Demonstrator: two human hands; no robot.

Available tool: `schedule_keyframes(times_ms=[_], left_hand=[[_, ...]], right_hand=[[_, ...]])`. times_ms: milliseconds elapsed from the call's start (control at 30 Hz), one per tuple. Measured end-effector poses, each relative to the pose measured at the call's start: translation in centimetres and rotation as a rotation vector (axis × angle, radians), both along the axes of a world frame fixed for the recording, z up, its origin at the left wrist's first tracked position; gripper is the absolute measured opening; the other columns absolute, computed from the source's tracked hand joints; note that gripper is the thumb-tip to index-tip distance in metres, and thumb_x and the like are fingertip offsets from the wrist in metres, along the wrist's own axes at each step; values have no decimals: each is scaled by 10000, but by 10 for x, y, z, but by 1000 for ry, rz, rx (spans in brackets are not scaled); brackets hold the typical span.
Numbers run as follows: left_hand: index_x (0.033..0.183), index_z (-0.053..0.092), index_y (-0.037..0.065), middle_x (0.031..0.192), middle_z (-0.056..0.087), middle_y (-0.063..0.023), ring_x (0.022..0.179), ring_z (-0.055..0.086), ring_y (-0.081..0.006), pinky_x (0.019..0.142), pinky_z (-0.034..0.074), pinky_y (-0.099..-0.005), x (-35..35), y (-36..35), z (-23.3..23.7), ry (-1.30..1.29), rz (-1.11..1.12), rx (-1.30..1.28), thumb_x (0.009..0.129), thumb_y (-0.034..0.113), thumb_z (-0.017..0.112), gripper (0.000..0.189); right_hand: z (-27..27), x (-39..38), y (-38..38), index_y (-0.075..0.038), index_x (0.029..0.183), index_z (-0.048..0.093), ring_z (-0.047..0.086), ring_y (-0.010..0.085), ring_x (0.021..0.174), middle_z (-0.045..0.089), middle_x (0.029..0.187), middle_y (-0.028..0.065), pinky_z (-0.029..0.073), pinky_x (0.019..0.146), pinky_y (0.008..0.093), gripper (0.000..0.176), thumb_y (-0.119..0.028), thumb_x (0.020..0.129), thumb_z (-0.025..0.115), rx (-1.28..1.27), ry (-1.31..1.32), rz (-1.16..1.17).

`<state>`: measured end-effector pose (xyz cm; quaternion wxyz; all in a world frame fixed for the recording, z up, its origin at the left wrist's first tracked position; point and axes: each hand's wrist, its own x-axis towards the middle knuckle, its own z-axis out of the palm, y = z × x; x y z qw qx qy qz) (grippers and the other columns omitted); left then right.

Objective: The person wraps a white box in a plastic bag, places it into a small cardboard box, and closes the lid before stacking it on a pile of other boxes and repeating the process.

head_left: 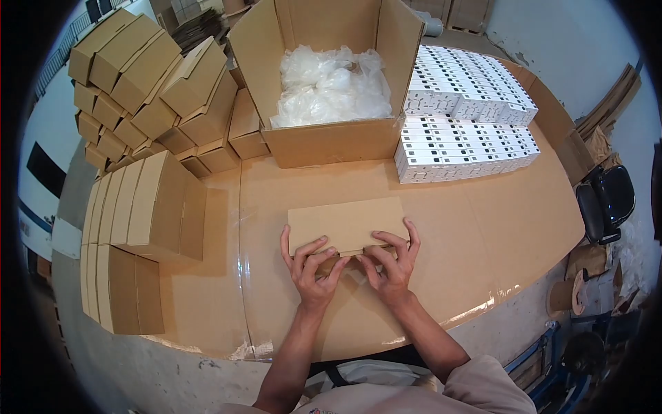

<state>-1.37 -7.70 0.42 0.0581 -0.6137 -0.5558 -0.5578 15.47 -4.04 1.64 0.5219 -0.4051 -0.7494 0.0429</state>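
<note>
A small brown cardboard box (346, 222) lies in front of me on the cardboard-covered table, its long side towards me. My left hand (314, 272) grips its near left part, with fingers bent over the top and the thumb at the front edge. On the near right part, my right hand (390, 268) holds it the same way. Both thumbs come close together near the middle of the front edge, by a small notch in the lid. Part of the front face is hidden behind my fingers.
A large open carton (331, 143) with crumpled clear plastic bags (331, 86) stands beyond the box. White printed boxes (469, 148) are stacked at the back right. Brown boxes stand in rows (155, 207) on the left, with a bigger pile (131, 62) behind. A black chair (607, 200) is at the right.
</note>
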Motion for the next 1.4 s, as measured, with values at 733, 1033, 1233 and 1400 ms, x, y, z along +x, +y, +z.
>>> schedule_keyframes(times_ms=[733,1033,1233,1400], left_hand=[[812,687,85,1193,707,-95,1431,443,-481,1159,396,-615,-52,12,1,-177,-290,-162,649,95,958,316],[1053,654,71,1374,590,-134,1400,497,-339,1134,433,-460,-58,13,-5,-326,-343,-264,610,90,987,555],[1556,353,87,1492,507,-119,1397,486,-273,1168,403,-410,-72,19,3,-662,-507,-472,564,172,1029,1203],[1562,315,45,1474,514,-118,1397,476,-231,1179,384,-377,-85,26,2,-485,-507,-627,598,156,1018,1198]], right_hand=[[-7,71,33,-90,1000,779,612,359,1237,736,1252,77,526,1022,449,290,-13,733,860,-88,12,179],[-4,71,30,-52,1033,751,644,338,1197,731,1268,119,556,963,416,262,72,803,777,-176,81,251],[-18,77,0,-16,1339,599,655,254,1157,603,1440,142,547,960,347,447,74,903,632,-535,496,102],[-44,83,-5,18,1453,465,666,192,1090,571,1428,131,556,925,310,501,55,967,577,-585,620,128]])
